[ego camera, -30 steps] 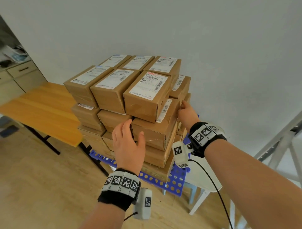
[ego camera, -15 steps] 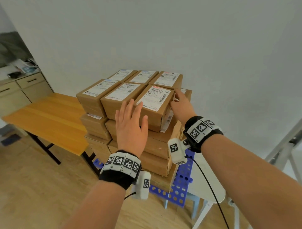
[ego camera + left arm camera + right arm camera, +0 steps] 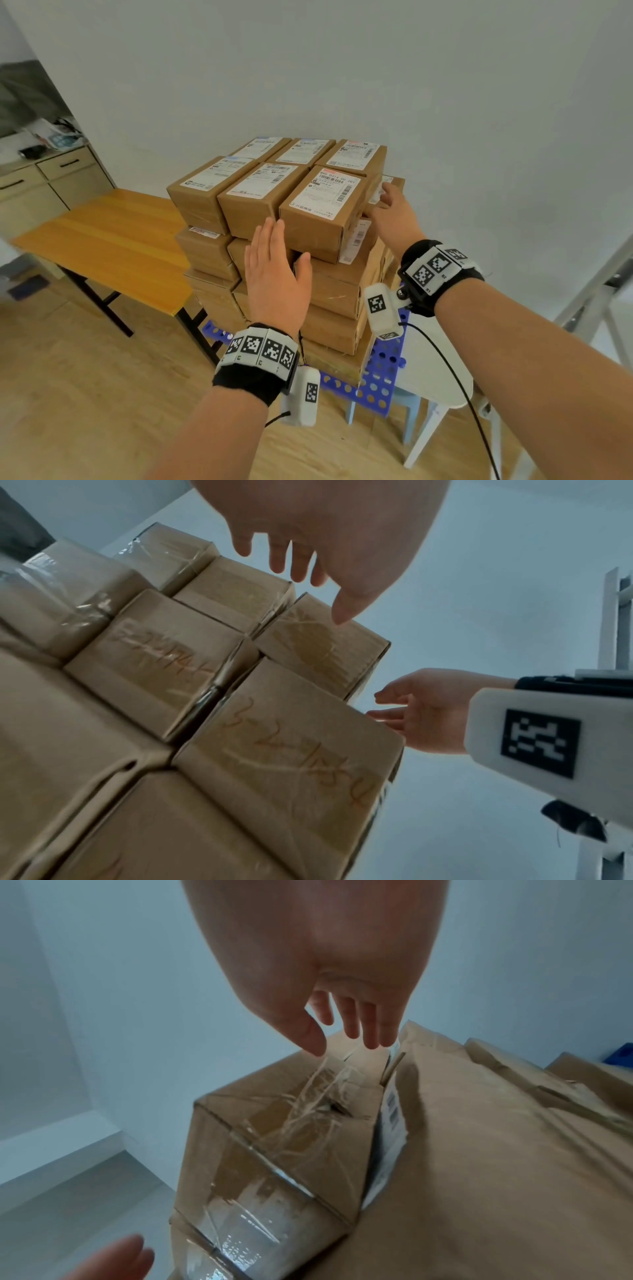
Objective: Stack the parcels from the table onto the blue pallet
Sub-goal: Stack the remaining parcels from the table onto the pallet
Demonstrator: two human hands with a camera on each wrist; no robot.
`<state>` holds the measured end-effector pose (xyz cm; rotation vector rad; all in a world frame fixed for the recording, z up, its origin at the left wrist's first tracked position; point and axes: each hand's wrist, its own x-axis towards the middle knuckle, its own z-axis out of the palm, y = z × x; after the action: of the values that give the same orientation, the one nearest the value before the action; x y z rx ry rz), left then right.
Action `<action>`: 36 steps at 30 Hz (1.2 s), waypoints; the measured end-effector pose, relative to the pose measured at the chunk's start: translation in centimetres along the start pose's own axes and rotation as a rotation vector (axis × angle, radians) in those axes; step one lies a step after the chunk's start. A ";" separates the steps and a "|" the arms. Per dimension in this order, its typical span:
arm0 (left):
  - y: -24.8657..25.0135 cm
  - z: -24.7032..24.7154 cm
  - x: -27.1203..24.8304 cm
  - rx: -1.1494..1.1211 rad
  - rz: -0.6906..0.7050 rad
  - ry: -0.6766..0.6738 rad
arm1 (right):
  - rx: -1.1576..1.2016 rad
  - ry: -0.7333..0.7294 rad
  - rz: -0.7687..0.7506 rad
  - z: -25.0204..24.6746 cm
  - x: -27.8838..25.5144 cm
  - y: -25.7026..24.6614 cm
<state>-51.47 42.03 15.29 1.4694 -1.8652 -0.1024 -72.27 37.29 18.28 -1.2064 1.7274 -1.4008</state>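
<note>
Long orange wooden table (image 3: 102, 246) stands left of stack. Blue perforated plastic pallet (image 3: 383, 373) carries tall stack of brown cardboard parcels (image 3: 329, 294), taped, white shipping labels on top. Nearest top-layer labelled parcel (image 3: 322, 209) sits at stack's corner. Left hand (image 3: 275, 277) flat, fingers straight, before its front face. Right hand (image 3: 394, 212) loosely open at its right side, gripping nothing.

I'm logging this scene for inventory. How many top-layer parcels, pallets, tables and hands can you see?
Top-layer parcels: 6
Blue pallet: 1
Wooden table: 1
Hands, left hand and right hand: 2
Total: 10
</note>
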 end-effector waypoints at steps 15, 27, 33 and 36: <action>-0.7 5.5 -8.8 -0.374 -0.667 -0.259 | -0.019 -0.009 0.334 -1.5 -3.4 11.2; -0.5 7.5 -6.1 -0.624 -1.102 -0.327 | 0.129 -0.100 0.491 2.1 0.9 13.1; -0.1 8.1 -6.2 -0.628 -1.091 -0.294 | 0.251 -0.075 0.538 2.5 1.3 13.2; -0.2 8.2 -6.1 -0.618 -1.085 -0.294 | 0.238 -0.080 0.532 2.4 1.3 13.5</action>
<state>-55.78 44.27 6.27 1.8574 -0.8638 -1.3231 -74.43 35.50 4.81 -0.6033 1.6130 -1.1700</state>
